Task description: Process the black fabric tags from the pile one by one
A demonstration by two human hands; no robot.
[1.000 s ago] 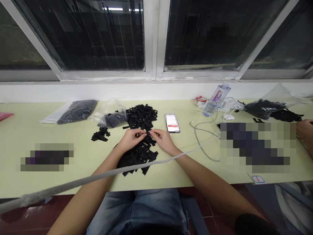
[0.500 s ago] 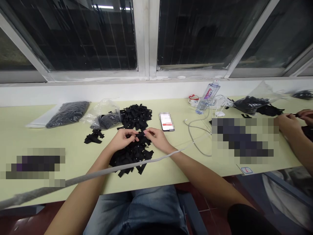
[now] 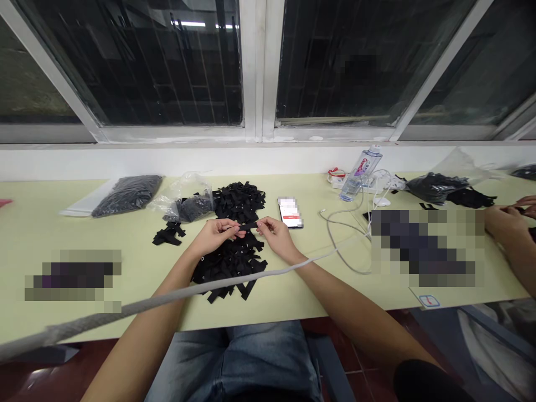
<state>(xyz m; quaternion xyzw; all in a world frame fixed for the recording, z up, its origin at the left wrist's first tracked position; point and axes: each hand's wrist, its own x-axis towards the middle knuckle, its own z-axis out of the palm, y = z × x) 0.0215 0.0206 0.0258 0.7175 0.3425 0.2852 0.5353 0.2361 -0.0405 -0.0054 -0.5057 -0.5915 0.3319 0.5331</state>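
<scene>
Strip of black fabric (image 3: 248, 226) spans the space between two hands, its left end pinched in the grip of the left hand (image 3: 218, 235) and its right end between the fingertips of the right hand (image 3: 274, 237) — probably held from both ends so that it lies straight and open to handling. Below the grip and nearer the body spreads a near pile (image 3: 234, 265) of similar pieces, with a far pile (image 3: 240, 201) just beyond; the hands sit between them, seemingly so that neither calls for a long reach. Left of the grip, a clear bag (image 3: 191, 206) rests on the bench (image 3: 293, 296), while a phone (image 3: 288, 213) lies just beyond the right hand, perhaps placed for glancing at without crowding the work.
</scene>
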